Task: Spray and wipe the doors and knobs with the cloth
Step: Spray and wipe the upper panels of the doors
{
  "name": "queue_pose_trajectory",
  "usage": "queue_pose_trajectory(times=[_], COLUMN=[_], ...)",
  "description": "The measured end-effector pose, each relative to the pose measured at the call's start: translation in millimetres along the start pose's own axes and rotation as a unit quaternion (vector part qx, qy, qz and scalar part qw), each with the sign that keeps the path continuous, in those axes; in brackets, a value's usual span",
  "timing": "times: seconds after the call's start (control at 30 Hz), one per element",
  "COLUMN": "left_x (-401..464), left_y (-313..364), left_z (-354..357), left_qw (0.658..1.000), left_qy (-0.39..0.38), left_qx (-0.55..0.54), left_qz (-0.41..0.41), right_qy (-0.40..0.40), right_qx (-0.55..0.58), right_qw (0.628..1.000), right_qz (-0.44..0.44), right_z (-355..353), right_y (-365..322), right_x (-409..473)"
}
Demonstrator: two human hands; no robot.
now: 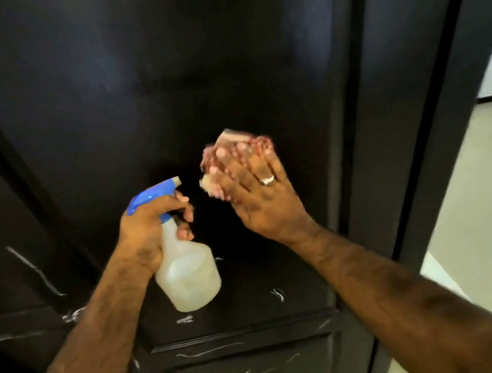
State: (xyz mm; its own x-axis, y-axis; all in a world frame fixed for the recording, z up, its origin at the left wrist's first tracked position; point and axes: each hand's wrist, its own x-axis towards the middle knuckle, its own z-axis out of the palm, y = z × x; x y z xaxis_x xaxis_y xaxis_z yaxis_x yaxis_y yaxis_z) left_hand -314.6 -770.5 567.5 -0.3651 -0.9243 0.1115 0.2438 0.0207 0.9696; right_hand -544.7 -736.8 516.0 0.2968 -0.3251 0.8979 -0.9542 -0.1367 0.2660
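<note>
Right hand (259,197) is flat against the dark door (159,87), fingers stretched out straight and pressing a pinkish-red patterned cloth (233,153) onto the panel; the cloth sits bunched under the fingertips and pokes out above and to the left of them; it's blurry so I can't make out the pattern properly; there's a pale ring (267,180) on one finger. Left hand (149,232) is wrapped round the neck of a translucent white spray bottle (187,271) with a blue trigger head (152,195); fingers curl over the trigger, nozzle aimed up and right toward the door, just beside the cloth hand but not touching it; bottle hangs tilted, base lower right. The lower part of the door has moulded panels with whitish scuffs and scratches (199,351) all over. Off to the right, past the dark door frame (421,128), there's a pale floor (479,199) and a bright room.
</note>
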Motion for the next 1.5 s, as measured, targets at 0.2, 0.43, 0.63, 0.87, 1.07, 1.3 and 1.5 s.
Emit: queue_pose_trajectory(times=[0.2, 0.43, 0.63, 0.87, 1.07, 1.3, 1.5], left_x=[3, 11, 14, 20, 17, -2, -2], left_y=[-20, -26, -43, -54, -67, -127, -141], left_z=[47, 94, 115, 146, 157, 168, 172], left_qw=[0.997, 0.994, 0.989, 0.984, 0.985, 0.977, 0.98], left_qy=[-0.064, -0.104, -0.142, -0.169, -0.156, -0.141, -0.14], left_qx=[0.02, 0.021, 0.036, 0.055, 0.06, 0.137, 0.132], left_qz=[-0.034, -0.012, -0.028, -0.025, -0.035, -0.081, -0.052], right_qy=[-0.008, 0.11, -0.035, 0.174, -0.029, 0.112, -0.079], right_qx=[-0.056, -0.002, -0.101, -0.056, -0.095, -0.015, -0.089], right_qw=[0.998, 0.96, 0.993, 0.928, 0.994, 0.948, 0.982], right_qz=[0.01, 0.257, -0.052, 0.324, 0.041, 0.299, 0.144], right_z=[-48, -31, -87, -59, -94, -89, -61], right_y=[83, 64, 158, 135, 164, 179, 133], right_x=[-84, -6, -89, -37, -128, -66, -230])
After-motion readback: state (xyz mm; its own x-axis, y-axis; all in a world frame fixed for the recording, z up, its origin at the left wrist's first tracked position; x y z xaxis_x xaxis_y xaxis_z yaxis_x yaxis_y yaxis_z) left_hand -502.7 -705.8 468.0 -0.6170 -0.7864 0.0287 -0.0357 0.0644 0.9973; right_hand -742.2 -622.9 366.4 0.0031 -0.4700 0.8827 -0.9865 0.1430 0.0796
